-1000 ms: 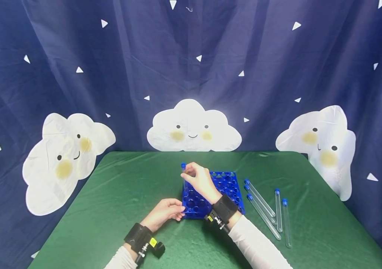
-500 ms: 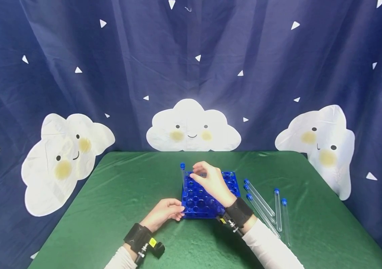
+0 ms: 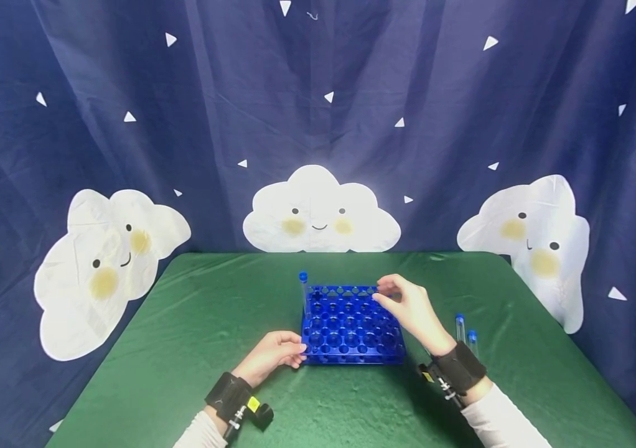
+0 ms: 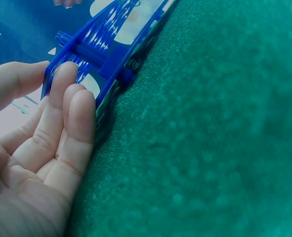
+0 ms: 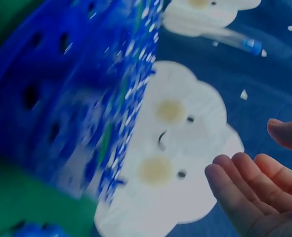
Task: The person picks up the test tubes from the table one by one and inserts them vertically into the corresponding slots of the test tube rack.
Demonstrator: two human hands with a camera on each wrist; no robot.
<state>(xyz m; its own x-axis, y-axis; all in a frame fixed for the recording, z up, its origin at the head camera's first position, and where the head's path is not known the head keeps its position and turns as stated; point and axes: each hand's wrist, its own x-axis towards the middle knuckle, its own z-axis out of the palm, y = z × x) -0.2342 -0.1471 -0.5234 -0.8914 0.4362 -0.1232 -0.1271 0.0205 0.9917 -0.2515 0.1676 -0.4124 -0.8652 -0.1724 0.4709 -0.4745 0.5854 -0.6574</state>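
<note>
Left hand [image 3: 273, 354]: rests on the table at the near left corner of the rack; its grip is slack, fingers nearly straight and pressed flat against the rack's side wall, as the left wrist view shows [image 4: 62, 118].
Right hand [image 3: 416, 311]: hovers over the far right corner of the rack, holding nothing; the fingers are loosely bent and apart, and the right wrist view shows the palm empty [image 5: 257, 192].
Rack [image 3: 351, 326]: a blue test tube rack with rows of round holes, standing flat on the table between the two hands.
Standing tube [image 3: 303, 292]: one clear tube with a blue cap, upright in the far left corner hole of the rack, well apart from the right hand.
Loose tubes [image 3: 460, 326]: clear tubes with blue caps lying on the table just right of the rack, partly hidden behind the right wrist; how many lie there cannot be told.
Table [image 3: 211, 311]: covered in green cloth.
Backdrop [image 3: 318, 124]: dark blue curtain with white triangles and smiling cloud cutouts.
</note>
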